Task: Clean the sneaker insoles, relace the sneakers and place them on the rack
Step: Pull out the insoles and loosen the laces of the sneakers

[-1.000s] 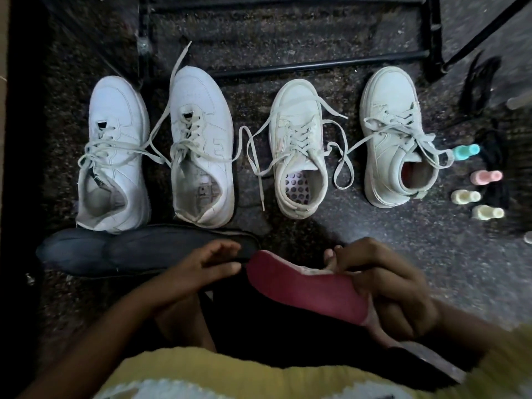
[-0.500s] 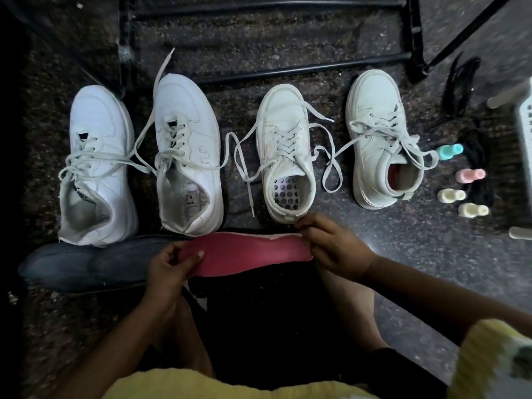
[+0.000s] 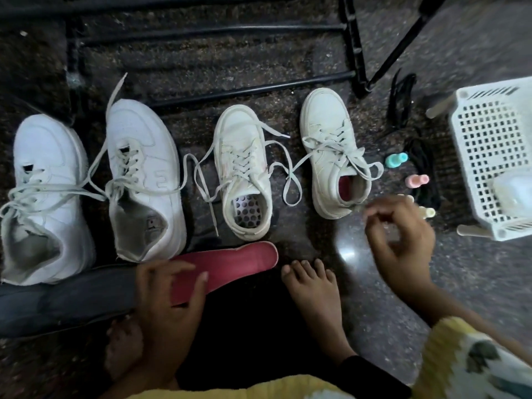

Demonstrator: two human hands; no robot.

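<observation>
Nearest, at the bottom edge, a yellow knitted sleeve [image 3: 449, 349] and a bare foot [image 3: 313, 292] on the speckled stone floor [image 3: 475, 277]. Left hand [image 3: 167, 295] pressed on the near end of a flat pink foam insole [image 3: 230, 263], fingers [image 3: 198, 283] curled over its edge, thumb on top. Beside it to the left, a dark grey insole [image 3: 63, 300] flat on the floor. Right hand [image 3: 400, 240] raised and blurred, empty, fingers loosely bent with thumb and forefinger nearly meeting. Beyond, four white lace-up sneakers in a row, toes pointing away: far-left sneaker [image 3: 43, 197], second sneaker [image 3: 144, 180], third sneaker [image 3: 244, 171] showing a perforated footbed, fourth sneaker [image 3: 331, 151] with pink lining inside. At right, small pastel bottles [image 3: 397, 159] near a white perforated plastic basket [image 3: 489, 151]. Farthest, the black metal rack [image 3: 253, 89].
</observation>
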